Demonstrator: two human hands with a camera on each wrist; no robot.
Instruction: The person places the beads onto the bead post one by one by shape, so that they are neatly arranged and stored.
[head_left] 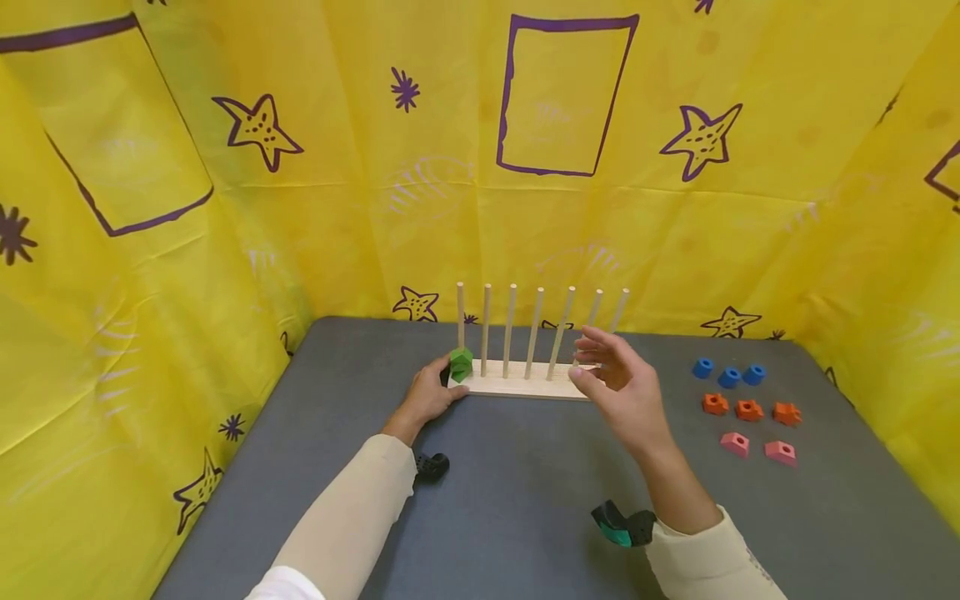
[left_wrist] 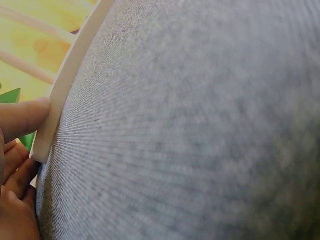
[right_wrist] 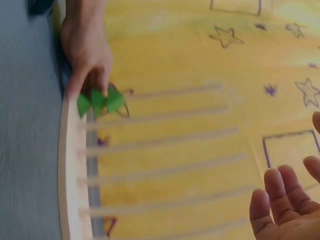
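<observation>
A wooden peg rack (head_left: 517, 387) stands on the table, with a row of several upright pegs. Green pieces (head_left: 461, 365) are stacked on its leftmost peg; the right wrist view shows three of these green blocks (right_wrist: 98, 101). My left hand (head_left: 429, 395) grips the left end of the rack's base, thumb (left_wrist: 25, 119) on the front edge and fingers behind. My right hand (head_left: 624, 392) is raised in front of the rightmost pegs, fingers loosely bent and apart. Nothing shows between the right fingers (right_wrist: 280, 192).
On the table's right side lie three blue cylinders (head_left: 730, 378), three orange pieces (head_left: 748, 410) and two pink blocks (head_left: 781, 452), with holes showing in them. A yellow patterned cloth (head_left: 555, 225) hangs behind and beside the grey table (head_left: 517, 500).
</observation>
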